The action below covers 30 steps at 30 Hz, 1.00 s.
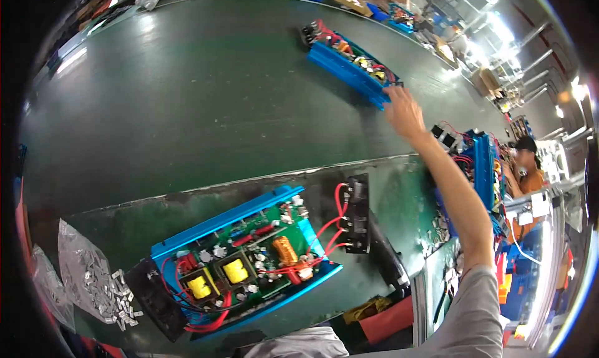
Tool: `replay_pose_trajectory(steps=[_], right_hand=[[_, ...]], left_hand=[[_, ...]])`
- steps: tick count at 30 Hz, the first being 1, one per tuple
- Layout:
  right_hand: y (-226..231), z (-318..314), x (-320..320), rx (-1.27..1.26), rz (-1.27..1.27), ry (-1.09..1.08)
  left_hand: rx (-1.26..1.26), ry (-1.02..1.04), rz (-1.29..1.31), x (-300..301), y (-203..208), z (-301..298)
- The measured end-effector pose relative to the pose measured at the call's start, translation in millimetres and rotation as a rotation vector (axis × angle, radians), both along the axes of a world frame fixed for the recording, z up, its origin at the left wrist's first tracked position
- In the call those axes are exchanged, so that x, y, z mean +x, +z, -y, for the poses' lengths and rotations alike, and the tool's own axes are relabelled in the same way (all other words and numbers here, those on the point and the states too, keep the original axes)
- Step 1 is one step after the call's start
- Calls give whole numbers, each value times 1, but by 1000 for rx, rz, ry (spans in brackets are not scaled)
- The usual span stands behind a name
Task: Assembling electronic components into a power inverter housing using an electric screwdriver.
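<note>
My right hand [405, 113] reaches far forward over the dark green surface. Its fingers close on the near right end of a blue metal housing with a circuit board [346, 71], which lies slanted there with red wires and black parts at its far end. Closer to me rests a second open blue housing [228, 217], its green board [268, 249] carrying yellow-wrapped transformers, a copper coil and red wires. Those wires run to a black end panel [357, 214] on its right; another black panel [159, 299] sits at its left end. My left hand is out of view.
Clear plastic bags [84, 264] spill small metal pieces [125, 299] at the left. A black cylindrical tool [390, 258] lies right of the end panel. Another blue unit [482, 164] stands at the right, near a person in orange [530, 177]. Bags and parts line the far edge.
</note>
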State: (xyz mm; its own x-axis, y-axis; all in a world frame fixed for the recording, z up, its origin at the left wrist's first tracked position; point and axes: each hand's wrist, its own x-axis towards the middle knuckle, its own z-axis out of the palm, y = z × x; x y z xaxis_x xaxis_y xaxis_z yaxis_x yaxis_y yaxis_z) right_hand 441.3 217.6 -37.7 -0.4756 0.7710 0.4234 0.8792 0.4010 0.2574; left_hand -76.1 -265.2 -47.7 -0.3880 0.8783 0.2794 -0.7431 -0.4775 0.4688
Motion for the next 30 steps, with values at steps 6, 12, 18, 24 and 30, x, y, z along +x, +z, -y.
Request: replay_pose_trajectory(steps=[6,12,18,24,30], right_hand=[[2,-70,-36,150,311,163],[16,-84,-27,-186,237,-29],[32,-8,-54,-298,162,-29],[65,125,-67,-450,59,-290],[52,198,-47,-463,82,-303]], left_hand=[[-854,793,-1289,19,8,-37],[-1054,623,-1494,1,-40,-22],[-1197,280,-708,-2,-47,-1],[-983,159,-877,11,-28,-28],[-709,-130,-772,15,9,-64]])
